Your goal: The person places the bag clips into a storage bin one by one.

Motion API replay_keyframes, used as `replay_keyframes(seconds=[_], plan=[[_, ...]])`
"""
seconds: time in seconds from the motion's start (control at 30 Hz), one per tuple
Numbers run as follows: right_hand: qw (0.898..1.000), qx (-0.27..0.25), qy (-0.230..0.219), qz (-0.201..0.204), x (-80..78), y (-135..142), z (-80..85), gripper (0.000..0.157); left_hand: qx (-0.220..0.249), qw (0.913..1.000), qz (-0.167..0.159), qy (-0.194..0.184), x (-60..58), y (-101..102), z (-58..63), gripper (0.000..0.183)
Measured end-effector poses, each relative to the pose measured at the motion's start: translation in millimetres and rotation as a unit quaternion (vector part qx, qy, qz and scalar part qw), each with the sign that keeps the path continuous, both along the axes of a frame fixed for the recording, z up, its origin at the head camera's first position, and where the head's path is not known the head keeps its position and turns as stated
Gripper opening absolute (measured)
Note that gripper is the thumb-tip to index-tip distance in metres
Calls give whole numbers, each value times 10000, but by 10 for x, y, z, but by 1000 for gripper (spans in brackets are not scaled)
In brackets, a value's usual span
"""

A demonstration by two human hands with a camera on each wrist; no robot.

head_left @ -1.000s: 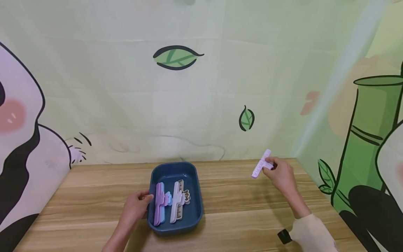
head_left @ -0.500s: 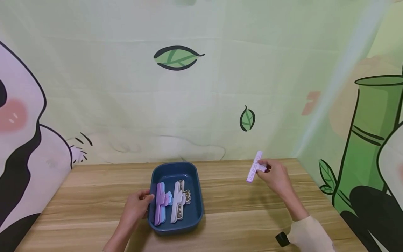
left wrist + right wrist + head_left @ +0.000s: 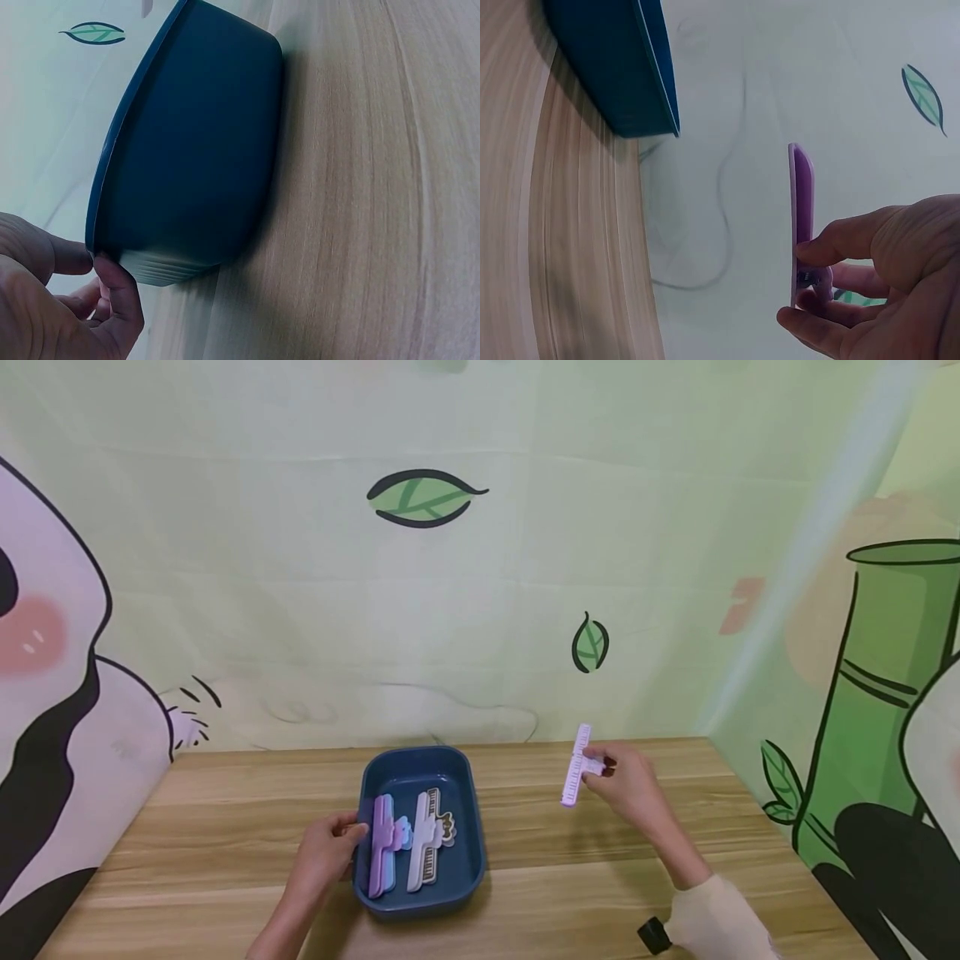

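My right hand (image 3: 626, 785) pinches a light purple clip (image 3: 576, 766) above the table, to the right of a dark blue bin (image 3: 420, 906). In the right wrist view the clip (image 3: 802, 199) appears edge-on between thumb and fingers. With thumb and fingers, my left hand (image 3: 322, 856) grips the bin's left rim; the left wrist view shows the same pinch on the bin (image 3: 195, 127). Inside the bin two clips lie side by side: a purple and blue one (image 3: 382, 847) at the left, and a white one (image 3: 420, 847) with a piano-key strip and a brown bear shape at the right.
The wood-grain table (image 3: 540, 893) ends at the back against a pale green printed backdrop (image 3: 300, 568). A second printed wall (image 3: 885, 693) stands along the right side. A small black block (image 3: 654, 935) is at the right sleeve.
My right hand has moved left and slightly down toward the bin, carrying the purple clip, which now stands more upright in view. The left hand and the bin stay put.
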State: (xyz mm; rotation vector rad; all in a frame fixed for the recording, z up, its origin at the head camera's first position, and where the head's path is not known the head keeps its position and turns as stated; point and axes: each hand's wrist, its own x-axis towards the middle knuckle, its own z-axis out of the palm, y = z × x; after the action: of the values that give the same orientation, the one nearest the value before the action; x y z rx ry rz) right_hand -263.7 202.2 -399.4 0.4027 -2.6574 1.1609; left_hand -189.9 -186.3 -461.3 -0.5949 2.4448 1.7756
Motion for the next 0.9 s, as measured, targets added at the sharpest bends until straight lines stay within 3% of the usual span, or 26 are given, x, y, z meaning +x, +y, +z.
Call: replay_keyframes(seconds=[0.23,0.57,0.9], plan=[[9994,-124,-91,322,24,-192,-11,28,-66,9996,-112,264,18,-9,-16,40],[9965,-301,-182,764,59,-464,-45,26,-77,9997,-75,209,18,-12,-23,40],[9899,-313,66,1380,83,-735,-81,24,-55,9996,-41,257,19,-13,-28,40]])
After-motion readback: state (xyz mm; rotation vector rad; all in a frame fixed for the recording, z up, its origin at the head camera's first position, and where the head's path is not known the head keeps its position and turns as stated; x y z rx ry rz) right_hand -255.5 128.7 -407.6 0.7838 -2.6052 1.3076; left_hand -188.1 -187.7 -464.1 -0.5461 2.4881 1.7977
